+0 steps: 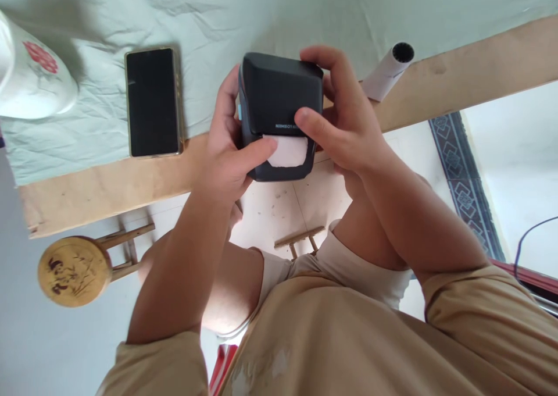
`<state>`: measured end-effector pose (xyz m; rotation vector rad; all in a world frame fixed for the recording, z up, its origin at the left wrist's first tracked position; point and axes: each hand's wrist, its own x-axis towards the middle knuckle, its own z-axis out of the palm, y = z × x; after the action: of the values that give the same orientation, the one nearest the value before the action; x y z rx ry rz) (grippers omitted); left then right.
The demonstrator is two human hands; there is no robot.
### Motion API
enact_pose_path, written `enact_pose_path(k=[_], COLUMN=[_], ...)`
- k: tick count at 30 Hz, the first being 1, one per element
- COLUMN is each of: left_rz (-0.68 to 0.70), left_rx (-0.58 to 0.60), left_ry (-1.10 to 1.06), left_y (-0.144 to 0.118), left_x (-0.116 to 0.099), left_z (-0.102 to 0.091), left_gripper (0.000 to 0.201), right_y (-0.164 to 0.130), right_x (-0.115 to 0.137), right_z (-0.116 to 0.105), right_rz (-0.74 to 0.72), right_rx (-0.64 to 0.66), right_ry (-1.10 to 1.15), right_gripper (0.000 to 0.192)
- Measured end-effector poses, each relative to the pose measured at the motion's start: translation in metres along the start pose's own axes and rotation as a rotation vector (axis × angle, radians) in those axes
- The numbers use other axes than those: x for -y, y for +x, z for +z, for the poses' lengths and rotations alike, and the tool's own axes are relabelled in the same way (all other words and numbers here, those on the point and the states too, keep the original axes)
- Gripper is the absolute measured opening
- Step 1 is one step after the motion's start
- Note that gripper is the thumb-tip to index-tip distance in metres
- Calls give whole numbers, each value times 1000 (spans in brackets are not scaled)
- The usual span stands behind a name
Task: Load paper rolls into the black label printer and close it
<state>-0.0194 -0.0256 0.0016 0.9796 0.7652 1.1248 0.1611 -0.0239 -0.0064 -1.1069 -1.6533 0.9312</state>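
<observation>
A: What is the biggest thing here?

B: The table, covered in a wrinkled pale green cloth, with a bare light wooden edge nearest the person. Beyond the edge the pale tiled floor shows, with a patterned dark border strip on the right.

A: And on the table?

B: A white rounded ceramic vessel with a red flower print at the far left, a black-screened smartphone in a gold frame lying flat, and a white paper roll with a dark hollow core on the right. A round wooden stool with a painted top stands below the table edge.

A: What do the hands have?

B: Both hold 1 thing: a small black boxy plastic label printer, lifted just above the table edge. The left hand wraps its left side, thumb lying across the white paper strip at the outlet slot. The right hand curls over the top and right side, fingers closed on it, thumb at the front.

A: How would it handle?

B: I judge it rigid, smooth and fairly light, so a 2-sided grip on the flat flanks suits it. The paper is thin and would crease or tear easily.
</observation>
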Motion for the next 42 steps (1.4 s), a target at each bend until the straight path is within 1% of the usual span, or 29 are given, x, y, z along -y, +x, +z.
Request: enact_pose_path(k=[2, 3, 5, 7, 10, 15, 17, 20, 22, 25, 27, 30, 32, 33, 34, 36, 39, 42], left_rz=[29, 44, 43, 1, -53, -34, -22, -15, -30, -43, -27, -17, -28, -36, -46, -68, -77, -51], left_rx=[-60, -91, -118, -131, -142, -116, -113, -77, -69, -92, -110, -176, -222, -226, -215, -154, -43, -13], left_ry=[-5, -5, 10, 37, 51, 29, 29, -16, -59, -75, -53, -20, -20, -28, -43, -87, -119, -112], left_y=[-2, -2, -2, -1, 1, -1, -2, 0, 4, 7, 8, 7, 7, 7, 7, 8, 7, 7], left_x=[1, 2, 2, 2, 0, -2, -2, -1, -1, 1, 1, 1, 0, -1, -2, -5, -7, -5], left_z=[6, 9, 12, 12, 10, 11, 13, 14, 13, 10, 7, 3, 3, 4, 5, 8, 12, 11], left_gripper=[34, 27, 23, 22, 23, 30, 33, 32, 33, 38, 37, 30, 26, 25, 26, 30, 35, 20], right_y=[-1, 0, 1, 3, 4, 3, 2, -1, -3, -6, -7, -7, -7, -7, -7, -8, -8, -5], right_x=[-1, -1, -2, -2, -3, -4, -4, -5, -5, -5, -3, 2, 6, 8, 9, 10, 9, 10], right_z=[0, -1, -2, -3, -3, -2, -1, 2, 3, 5, 4, 1, -1, -2, -2, -1, 0, 4], right_rz=[-11, -34, -72, -77, -43, -31, -55, -118, -100, -51, -85, -157, -173, -167, -152, -139, -189, -253], right_rx=[62, 72, 68, 60, 65, 66, 40, -50, -101, -95, -73, -36, -16, -17, -32, -91, -220, -293], right_ry=[-15, -13, -7, -25, -63, -102, -122, -91, -88, -135, -147, -152, -152, -150, -154, -174, -170, -79], right_gripper=[72, 74, 75, 72, 68, 67, 67, 65, 60, 58, 61, 67, 68, 69, 68, 66, 57, 36])
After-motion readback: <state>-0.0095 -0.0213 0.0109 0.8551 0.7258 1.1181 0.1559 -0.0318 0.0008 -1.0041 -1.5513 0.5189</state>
